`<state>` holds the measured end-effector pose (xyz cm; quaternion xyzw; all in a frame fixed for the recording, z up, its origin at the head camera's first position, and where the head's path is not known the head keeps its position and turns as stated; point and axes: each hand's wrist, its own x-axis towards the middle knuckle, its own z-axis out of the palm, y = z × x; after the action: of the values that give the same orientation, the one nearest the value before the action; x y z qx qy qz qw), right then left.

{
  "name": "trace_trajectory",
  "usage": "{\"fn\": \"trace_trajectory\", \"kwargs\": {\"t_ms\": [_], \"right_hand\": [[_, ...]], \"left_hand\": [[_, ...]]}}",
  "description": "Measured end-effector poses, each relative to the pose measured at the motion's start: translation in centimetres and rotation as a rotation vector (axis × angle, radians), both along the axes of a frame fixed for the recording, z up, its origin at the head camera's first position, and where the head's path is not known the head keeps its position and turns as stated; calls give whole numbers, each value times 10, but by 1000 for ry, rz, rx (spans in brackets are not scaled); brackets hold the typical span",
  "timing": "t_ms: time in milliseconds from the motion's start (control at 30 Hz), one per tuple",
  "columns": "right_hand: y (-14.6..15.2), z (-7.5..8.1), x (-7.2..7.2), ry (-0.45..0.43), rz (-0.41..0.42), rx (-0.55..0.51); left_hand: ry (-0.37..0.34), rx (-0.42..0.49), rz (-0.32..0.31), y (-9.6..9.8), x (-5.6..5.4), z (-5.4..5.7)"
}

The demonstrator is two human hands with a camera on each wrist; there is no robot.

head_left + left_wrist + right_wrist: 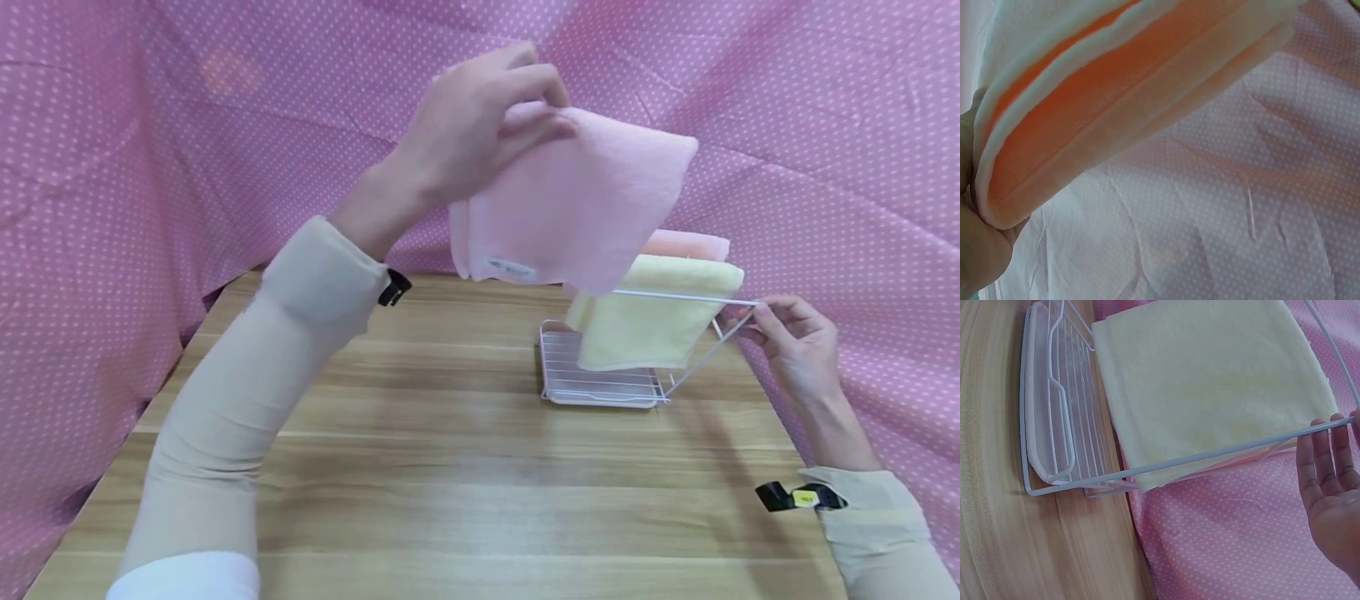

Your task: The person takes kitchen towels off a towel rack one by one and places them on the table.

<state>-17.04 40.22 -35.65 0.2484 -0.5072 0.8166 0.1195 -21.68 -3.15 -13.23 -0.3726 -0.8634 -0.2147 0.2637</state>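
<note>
A folded pink towel [592,192] with a small white label hangs from my left hand [480,117], which pinches its top edge above the table. Its folded layers show orange-pink in the left wrist view. My right hand [802,346] grips the upper right corner of a white wire rack [701,360], thumb and fingers around the bar. Over the rack hangs a yellow towel [652,317], with another pink towel [686,244] behind it. The held towel's lower corner overlaps the rack's front top bar in the head view.
At the rack's foot is a wire shelf over a shallow white tray [600,402] on the wooden table [450,500]. Pink dotted cloth [300,125] hangs along the back and sides. Each wrist wears a black strap.
</note>
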Motion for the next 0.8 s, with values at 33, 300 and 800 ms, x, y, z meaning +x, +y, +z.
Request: {"fn": "trace_trajectory", "kwargs": {"t_ms": [33, 300, 800], "right_hand": [[0, 0, 0, -1, -4, 2], [0, -1, 2, 11, -41, 40], [2, -2, 1, 6, -85, 111]], "left_hand": [[1, 9, -3, -5, 1, -2], [46, 103, -20, -42, 11, -13], [114, 70, 9, -105, 31, -46]]}}
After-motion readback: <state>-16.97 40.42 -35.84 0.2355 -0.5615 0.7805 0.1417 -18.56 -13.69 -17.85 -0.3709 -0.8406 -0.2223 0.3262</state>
